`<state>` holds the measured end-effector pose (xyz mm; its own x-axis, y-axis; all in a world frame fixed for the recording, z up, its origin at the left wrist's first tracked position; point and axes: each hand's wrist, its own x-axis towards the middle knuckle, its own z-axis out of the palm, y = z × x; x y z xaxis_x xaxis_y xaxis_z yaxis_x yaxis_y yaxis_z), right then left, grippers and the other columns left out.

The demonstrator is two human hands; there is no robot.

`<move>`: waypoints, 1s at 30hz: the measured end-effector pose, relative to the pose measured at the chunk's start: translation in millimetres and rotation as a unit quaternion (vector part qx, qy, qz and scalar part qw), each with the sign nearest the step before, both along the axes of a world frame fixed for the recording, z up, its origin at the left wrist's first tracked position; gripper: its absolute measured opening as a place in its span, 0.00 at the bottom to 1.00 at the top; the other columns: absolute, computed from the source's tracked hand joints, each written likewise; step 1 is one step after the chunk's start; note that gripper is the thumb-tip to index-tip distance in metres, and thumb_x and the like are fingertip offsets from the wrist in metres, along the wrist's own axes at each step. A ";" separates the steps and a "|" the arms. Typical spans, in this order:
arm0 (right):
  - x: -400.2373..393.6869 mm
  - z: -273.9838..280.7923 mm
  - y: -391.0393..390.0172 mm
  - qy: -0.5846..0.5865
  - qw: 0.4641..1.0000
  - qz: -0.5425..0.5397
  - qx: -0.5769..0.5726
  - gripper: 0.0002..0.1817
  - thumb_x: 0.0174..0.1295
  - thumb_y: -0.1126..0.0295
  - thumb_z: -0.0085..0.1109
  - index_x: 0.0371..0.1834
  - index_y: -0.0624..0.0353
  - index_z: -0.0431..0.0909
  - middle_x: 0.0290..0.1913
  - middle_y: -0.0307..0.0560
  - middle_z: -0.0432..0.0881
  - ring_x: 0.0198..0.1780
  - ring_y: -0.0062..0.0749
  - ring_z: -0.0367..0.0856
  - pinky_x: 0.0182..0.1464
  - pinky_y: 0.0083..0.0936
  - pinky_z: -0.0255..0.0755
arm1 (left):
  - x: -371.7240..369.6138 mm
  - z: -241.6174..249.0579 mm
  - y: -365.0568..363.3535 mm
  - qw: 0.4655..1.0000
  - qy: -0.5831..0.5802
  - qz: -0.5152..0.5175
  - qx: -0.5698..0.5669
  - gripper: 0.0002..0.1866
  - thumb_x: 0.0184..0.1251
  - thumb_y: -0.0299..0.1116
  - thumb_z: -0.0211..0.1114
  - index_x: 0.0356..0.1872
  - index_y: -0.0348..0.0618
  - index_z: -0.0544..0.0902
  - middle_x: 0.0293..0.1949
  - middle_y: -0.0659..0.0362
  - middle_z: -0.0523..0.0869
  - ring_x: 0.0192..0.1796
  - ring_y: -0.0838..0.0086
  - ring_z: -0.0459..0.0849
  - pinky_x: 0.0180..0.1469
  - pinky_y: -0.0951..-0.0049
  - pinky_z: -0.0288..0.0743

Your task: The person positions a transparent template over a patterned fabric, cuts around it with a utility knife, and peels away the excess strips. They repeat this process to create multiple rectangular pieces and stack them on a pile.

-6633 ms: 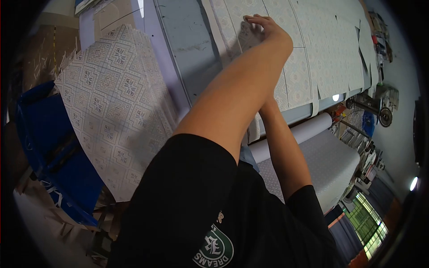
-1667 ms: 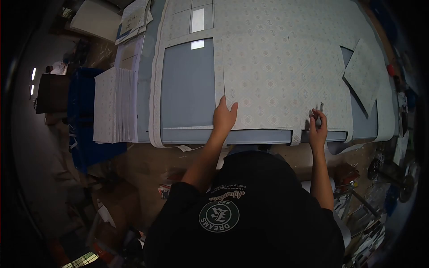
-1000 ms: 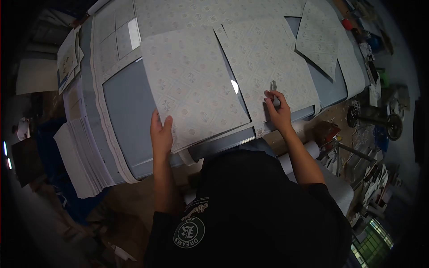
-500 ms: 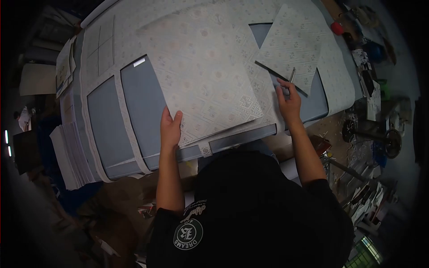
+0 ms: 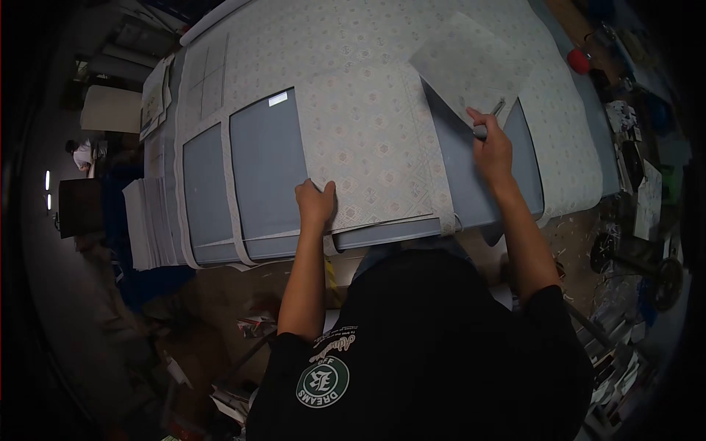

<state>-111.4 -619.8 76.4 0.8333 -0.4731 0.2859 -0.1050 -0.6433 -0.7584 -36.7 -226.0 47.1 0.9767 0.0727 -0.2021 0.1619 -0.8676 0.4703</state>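
My left hand (image 5: pixel 316 206) is at the lower left corner of a patterned sheet (image 5: pixel 371 158), thumb on top and fingers at its edge. This pale sheet lies nearly flat on the grey-blue table. In my closed right hand (image 5: pixel 493 151) is a slim grey, pen-shaped tool (image 5: pixel 498 108), pointing up and away from me. A smaller patterned piece (image 5: pixel 467 62) sits tilted just beyond that hand, its near corner at my fingers. Below it, the grey-blue surface (image 5: pixel 471 176) shows through a cut-out opening.
Two more rectangular openings lie left, bordered by a narrow patterned strip (image 5: pixel 234 195). A white label (image 5: pixel 278 98) is in one opening. Stacked sheets (image 5: pixel 151 224) stand at the table's left end. A red object (image 5: pixel 579 61) is at the far right edge. Another person (image 5: pixel 82 154) is far left.
The large sheet, raised and slanted before, now lies lower and flatter, and my left hand has gone with it. The smaller piece has turned, exposing more grey surface beneath.
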 end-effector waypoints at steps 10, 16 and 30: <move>-29.2 -22.9 136.7 0.211 0.912 0.348 -0.058 0.23 0.68 0.81 0.52 0.65 0.51 0.75 0.54 0.61 0.84 0.58 0.57 0.84 0.55 0.41 0.80 | -6.4 20.3 2.8 0.993 0.001 -0.025 -0.114 0.17 0.72 0.30 0.59 0.55 0.29 0.82 0.53 0.37 0.86 0.57 0.42 0.83 0.60 0.55 0.77; -48.4 -51.2 144.0 0.125 0.944 0.301 -0.054 0.25 0.65 0.80 0.57 0.66 0.53 0.74 0.64 0.66 0.80 0.58 0.62 0.83 0.57 0.45 0.81 | 10.2 -13.5 16.6 0.947 0.021 0.084 -0.309 0.20 0.78 0.34 0.58 0.63 0.30 0.81 0.53 0.49 0.89 0.51 0.66 0.86 0.56 0.69 0.78; -66.3 -50.8 144.0 0.059 0.947 0.315 -0.031 0.31 0.60 0.77 0.70 0.67 0.61 0.69 0.61 0.56 0.81 0.73 0.58 0.73 0.71 0.52 0.68 | 43.2 33.5 24.0 0.860 0.237 0.076 -0.445 0.13 0.80 0.37 0.55 0.48 0.40 0.85 0.37 0.62 0.84 0.38 0.77 0.80 0.40 0.75 0.74</move>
<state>-177.7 -475.8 25.6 0.9724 0.1427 0.1845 0.2327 -0.6500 -0.7234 6.5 -202.1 80.6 0.7620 -0.1967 -0.6170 0.5984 -0.1504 0.7870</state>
